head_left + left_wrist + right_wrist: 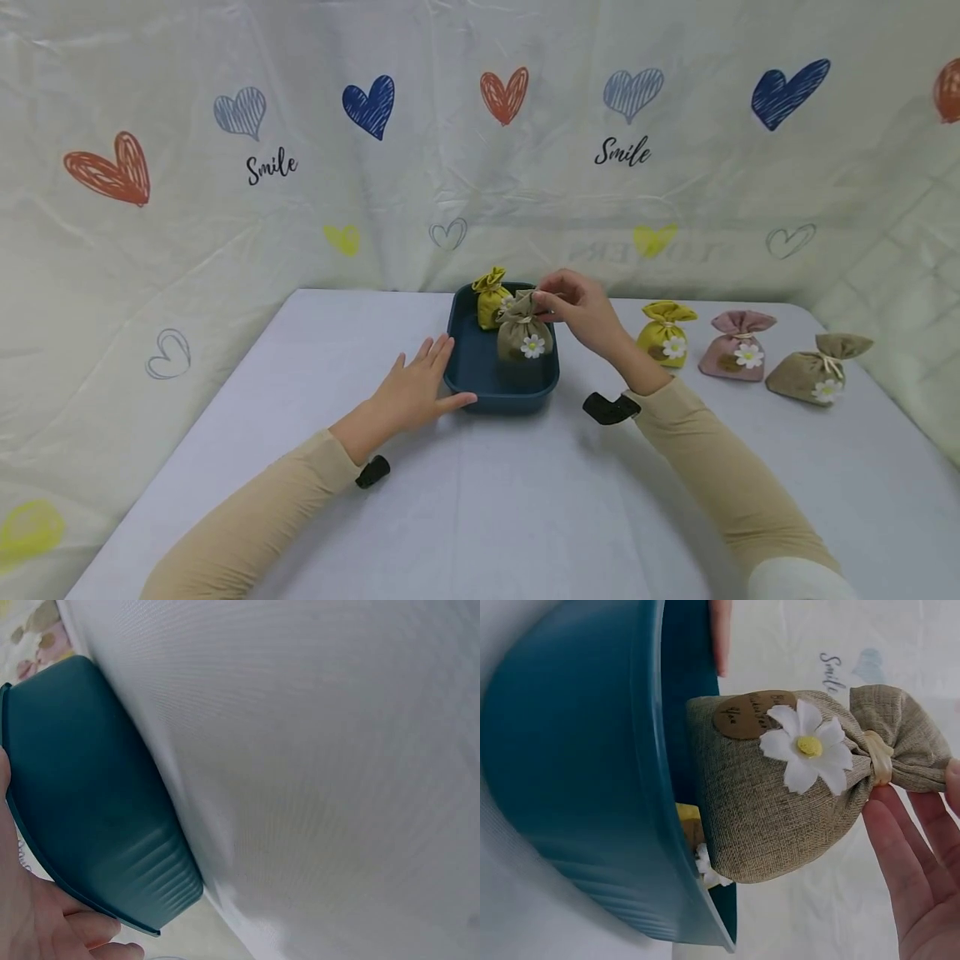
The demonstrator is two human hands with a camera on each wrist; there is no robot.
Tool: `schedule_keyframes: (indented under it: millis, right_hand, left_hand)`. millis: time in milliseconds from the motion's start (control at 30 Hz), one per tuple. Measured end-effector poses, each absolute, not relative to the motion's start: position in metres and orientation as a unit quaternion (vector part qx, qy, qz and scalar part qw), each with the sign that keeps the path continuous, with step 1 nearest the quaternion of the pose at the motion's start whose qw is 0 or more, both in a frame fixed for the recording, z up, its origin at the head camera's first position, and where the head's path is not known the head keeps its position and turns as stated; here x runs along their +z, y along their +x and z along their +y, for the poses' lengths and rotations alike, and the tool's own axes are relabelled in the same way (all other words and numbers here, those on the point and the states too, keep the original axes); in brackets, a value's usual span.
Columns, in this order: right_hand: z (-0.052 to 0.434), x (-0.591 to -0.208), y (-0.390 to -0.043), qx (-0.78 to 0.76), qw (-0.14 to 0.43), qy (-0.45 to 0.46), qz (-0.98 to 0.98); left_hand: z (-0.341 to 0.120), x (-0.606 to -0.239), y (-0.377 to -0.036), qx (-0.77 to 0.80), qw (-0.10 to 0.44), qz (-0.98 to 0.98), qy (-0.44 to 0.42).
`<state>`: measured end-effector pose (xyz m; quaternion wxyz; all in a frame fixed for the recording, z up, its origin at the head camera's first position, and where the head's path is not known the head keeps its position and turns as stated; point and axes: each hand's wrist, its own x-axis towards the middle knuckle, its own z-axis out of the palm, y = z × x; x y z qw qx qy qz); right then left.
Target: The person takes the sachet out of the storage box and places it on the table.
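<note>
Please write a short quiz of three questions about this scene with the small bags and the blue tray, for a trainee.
1. True or false: the right hand pinches the tied neck of the brown pouch over the blue tray.
2. How many pouches lie on the table outside the tray? A) two B) three C) five
3. Fill in: the left hand rests with straight fingers against the tray's ____ side, as seen from the head camera.

Key
1. True.
2. B: the yellow pouch, the pink pouch and the tan pouch.
3. Left.
</note>
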<state>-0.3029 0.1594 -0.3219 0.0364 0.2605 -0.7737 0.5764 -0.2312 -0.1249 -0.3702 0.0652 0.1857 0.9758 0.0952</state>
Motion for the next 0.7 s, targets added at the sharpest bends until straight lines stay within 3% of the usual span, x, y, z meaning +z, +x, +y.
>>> schedule_keyframes:
  millis: [700]
  right_hand:
    - [0.173,-0.311,-0.266,0.580,0.082,0.257,-0.769]
  left_hand:
    - [-0.126,-0.372,-0.233,0.100,0.062,0.975,0.189]
